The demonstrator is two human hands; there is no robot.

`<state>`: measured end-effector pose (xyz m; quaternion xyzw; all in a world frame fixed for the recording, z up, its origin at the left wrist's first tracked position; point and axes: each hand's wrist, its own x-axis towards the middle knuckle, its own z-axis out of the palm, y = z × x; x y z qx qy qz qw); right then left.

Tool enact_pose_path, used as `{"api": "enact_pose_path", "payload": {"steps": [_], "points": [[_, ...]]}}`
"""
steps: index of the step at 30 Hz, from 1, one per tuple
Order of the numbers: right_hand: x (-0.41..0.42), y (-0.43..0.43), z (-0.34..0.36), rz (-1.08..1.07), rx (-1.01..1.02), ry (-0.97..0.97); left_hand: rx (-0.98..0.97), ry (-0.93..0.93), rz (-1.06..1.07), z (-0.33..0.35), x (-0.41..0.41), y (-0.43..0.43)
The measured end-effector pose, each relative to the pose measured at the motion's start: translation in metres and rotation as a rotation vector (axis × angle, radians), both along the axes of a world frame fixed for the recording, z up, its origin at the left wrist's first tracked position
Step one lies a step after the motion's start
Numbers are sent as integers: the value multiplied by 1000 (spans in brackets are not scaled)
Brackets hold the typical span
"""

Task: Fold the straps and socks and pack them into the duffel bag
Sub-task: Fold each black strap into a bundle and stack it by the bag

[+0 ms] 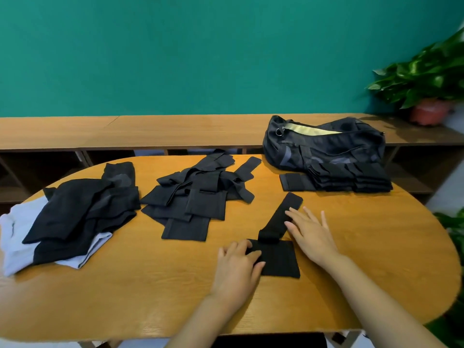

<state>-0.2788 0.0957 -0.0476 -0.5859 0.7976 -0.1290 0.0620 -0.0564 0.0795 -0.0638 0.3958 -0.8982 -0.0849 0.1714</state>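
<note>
A black strap (278,257) lies flat on the table in front of me, its wide pad near me and its narrow tail running up to the right. My left hand (238,264) presses the pad's left edge with flat fingers. My right hand (310,229) lies open on the tail's right side, fingers spread. A heap of unfolded black straps (193,197) sits in the middle of the table. Black and light-grey socks (75,212) are piled at the left. A stack of folded straps (351,177) lies in front of the dark duffel bag (324,144), whose zip is open.
The oval wooden table (150,285) stands before a long wooden bench (150,131) and a green wall. A potted plant (426,84) stands at the back right, and more leaves (454,227) reach in at the right edge.
</note>
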Motion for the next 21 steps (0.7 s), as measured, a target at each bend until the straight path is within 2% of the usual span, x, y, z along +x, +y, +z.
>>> {"api": "enact_pose_path", "payload": {"steps": [4, 7, 12, 19, 21], "points": [[7, 29, -8, 49, -121, -18, -69, -6, 21, -8, -15, 6], [18, 51, -14, 94, -180, -55, -49, 37, 9, -12, -13, 8], [26, 70, -23, 124, 2, 32, 0, 68, -75, -13, -5, 9], [33, 85, -23, 176, -7, -39, -64, 45, -178, -19, 21, 9], [38, 86, -23, 171, -19, -53, -24, 34, -174, -18, 26, 12]]}}
